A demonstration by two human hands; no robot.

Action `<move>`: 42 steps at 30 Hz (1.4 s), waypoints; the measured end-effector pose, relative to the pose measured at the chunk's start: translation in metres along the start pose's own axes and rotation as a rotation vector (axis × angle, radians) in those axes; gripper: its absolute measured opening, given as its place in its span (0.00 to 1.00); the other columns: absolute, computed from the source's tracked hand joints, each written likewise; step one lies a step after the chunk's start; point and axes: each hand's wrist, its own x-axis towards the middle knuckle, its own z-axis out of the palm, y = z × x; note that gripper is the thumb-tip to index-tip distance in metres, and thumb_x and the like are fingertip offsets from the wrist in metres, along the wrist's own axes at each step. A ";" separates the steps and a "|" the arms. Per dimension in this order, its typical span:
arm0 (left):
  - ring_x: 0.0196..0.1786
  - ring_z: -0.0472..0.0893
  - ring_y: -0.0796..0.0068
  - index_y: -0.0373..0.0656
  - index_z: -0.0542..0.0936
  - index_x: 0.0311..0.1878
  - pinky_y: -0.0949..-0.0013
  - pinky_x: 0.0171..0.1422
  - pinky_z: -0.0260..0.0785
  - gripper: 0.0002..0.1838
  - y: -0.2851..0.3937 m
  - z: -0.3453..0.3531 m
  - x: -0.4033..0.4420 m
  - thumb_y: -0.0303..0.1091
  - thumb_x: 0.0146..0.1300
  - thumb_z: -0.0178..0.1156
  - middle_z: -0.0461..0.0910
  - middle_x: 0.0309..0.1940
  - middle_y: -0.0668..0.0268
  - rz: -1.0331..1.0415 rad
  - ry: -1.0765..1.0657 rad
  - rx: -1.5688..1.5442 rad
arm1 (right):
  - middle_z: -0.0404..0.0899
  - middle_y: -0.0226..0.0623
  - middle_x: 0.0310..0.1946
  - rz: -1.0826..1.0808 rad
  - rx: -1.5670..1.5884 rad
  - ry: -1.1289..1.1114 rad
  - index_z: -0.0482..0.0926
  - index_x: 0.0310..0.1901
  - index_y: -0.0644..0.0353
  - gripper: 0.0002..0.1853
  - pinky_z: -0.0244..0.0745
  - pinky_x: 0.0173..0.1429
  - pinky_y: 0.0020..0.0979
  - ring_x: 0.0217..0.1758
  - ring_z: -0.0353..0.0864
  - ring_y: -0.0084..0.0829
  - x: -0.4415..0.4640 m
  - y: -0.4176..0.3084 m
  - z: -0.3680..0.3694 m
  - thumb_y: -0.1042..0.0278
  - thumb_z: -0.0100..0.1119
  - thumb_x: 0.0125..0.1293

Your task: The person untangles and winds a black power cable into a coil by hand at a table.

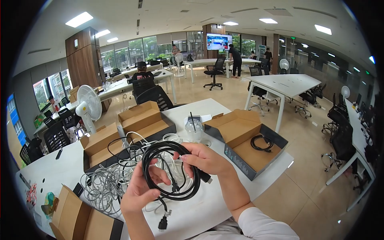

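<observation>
A coiled black cable (193, 191) hangs between my two hands above the white table. My left hand (141, 187) has its fingers through the left side of the loop, wrapped round it. My right hand (206, 160) pinches the coil at its upper right, where a black connector sticks out. Another connector dangles below the coil. Behind and to the left lies a tangled heap of grey, white and black cables (106, 188). At the right, an open box (248, 154) holds one coiled black cable (262, 143).
Open cardboard boxes stand at the back (146, 120), left (102, 144) and front left (82, 216). A clear plastic cup (194, 130) with a black straw is beyond my hands. Chairs, desks, a white fan (89, 103) and several people are farther off.
</observation>
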 end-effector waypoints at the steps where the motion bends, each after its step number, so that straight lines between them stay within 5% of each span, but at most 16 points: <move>1: 0.51 0.78 0.62 0.38 0.55 0.71 0.57 0.61 0.68 0.44 0.002 0.004 0.001 0.21 0.52 0.66 0.77 0.44 0.53 0.012 -0.035 0.034 | 0.74 0.30 0.17 0.006 0.008 0.003 0.71 0.48 0.66 0.11 0.71 0.25 0.20 0.18 0.74 0.19 -0.001 -0.003 0.000 0.67 0.45 0.72; 7: 0.49 0.82 0.61 0.34 0.55 0.71 0.61 0.55 0.74 0.40 0.004 0.014 0.000 0.24 0.58 0.65 0.81 0.44 0.48 -0.104 0.040 0.283 | 0.72 0.30 0.14 -0.041 0.059 0.167 0.70 0.47 0.66 0.12 0.74 0.23 0.21 0.14 0.72 0.19 0.001 -0.002 0.000 0.66 0.44 0.71; 11: 0.43 0.83 0.74 0.30 0.60 0.66 0.74 0.47 0.73 0.28 0.012 0.009 -0.002 0.18 0.64 0.57 0.83 0.44 0.56 -0.270 0.008 0.295 | 0.70 0.28 0.16 -0.028 0.146 0.227 0.71 0.47 0.65 0.12 0.72 0.22 0.21 0.15 0.70 0.16 0.002 -0.003 -0.003 0.65 0.45 0.72; 14: 0.42 0.83 0.74 0.29 0.67 0.62 0.74 0.44 0.72 0.25 0.012 0.011 -0.005 0.20 0.62 0.61 0.84 0.40 0.57 -0.237 0.046 0.259 | 0.69 0.27 0.15 0.018 0.210 0.194 0.71 0.47 0.65 0.12 0.73 0.21 0.21 0.14 0.70 0.17 0.003 -0.001 -0.004 0.64 0.46 0.72; 21: 0.33 0.81 0.68 0.35 0.84 0.34 0.67 0.40 0.70 0.15 0.006 0.008 0.001 0.30 0.44 0.77 0.84 0.34 0.59 0.144 -0.054 0.445 | 0.67 0.28 0.12 0.134 0.319 0.027 0.71 0.47 0.65 0.14 0.74 0.19 0.21 0.11 0.69 0.18 0.010 0.002 0.014 0.62 0.47 0.70; 25: 0.30 0.79 0.69 0.37 0.85 0.32 0.70 0.36 0.68 0.14 0.001 0.015 0.007 0.30 0.41 0.78 0.83 0.31 0.62 0.362 -0.082 0.576 | 0.66 0.28 0.12 0.170 0.350 -0.068 0.70 0.47 0.64 0.14 0.72 0.18 0.20 0.10 0.68 0.19 0.007 -0.001 0.017 0.61 0.48 0.70; 29: 0.25 0.77 0.77 0.39 0.86 0.31 0.75 0.28 0.64 0.12 -0.005 0.025 0.007 0.28 0.40 0.77 0.80 0.23 0.67 0.454 0.098 0.790 | 0.67 0.28 0.13 0.132 0.329 -0.020 0.70 0.48 0.64 0.13 0.71 0.19 0.20 0.11 0.69 0.19 0.007 0.000 0.015 0.62 0.46 0.72; 33: 0.15 0.70 0.83 0.39 0.88 0.34 0.80 0.22 0.60 0.08 -0.003 0.028 0.003 0.22 0.48 0.69 0.80 0.19 0.68 0.230 0.226 0.985 | 0.68 0.26 0.15 0.049 0.231 0.090 0.69 0.49 0.63 0.11 0.75 0.22 0.21 0.15 0.71 0.18 0.007 0.003 0.012 0.65 0.43 0.74; 36: 0.18 0.72 0.87 0.38 0.87 0.40 0.81 0.22 0.60 0.11 -0.013 0.026 0.001 0.18 0.53 0.63 0.83 0.22 0.69 -0.060 0.284 0.667 | 0.68 0.25 0.16 -0.010 0.083 0.176 0.69 0.49 0.63 0.11 0.74 0.24 0.20 0.17 0.70 0.16 0.003 0.001 0.011 0.65 0.42 0.75; 39: 0.27 0.79 0.85 0.35 0.84 0.48 0.81 0.31 0.69 0.17 -0.004 0.028 0.005 0.15 0.56 0.56 0.86 0.30 0.67 -0.299 0.343 0.509 | 0.67 0.25 0.16 -0.058 -0.079 0.270 0.69 0.50 0.64 0.11 0.74 0.27 0.20 0.18 0.69 0.15 0.000 -0.003 0.011 0.66 0.41 0.74; 42: 0.42 0.82 0.79 0.31 0.77 0.58 0.77 0.48 0.73 0.24 -0.011 0.021 0.007 0.14 0.55 0.55 0.85 0.39 0.64 -0.176 0.162 0.377 | 0.68 0.25 0.17 -0.118 -0.161 0.344 0.70 0.50 0.63 0.11 0.71 0.27 0.20 0.19 0.69 0.14 -0.005 -0.005 0.014 0.66 0.42 0.75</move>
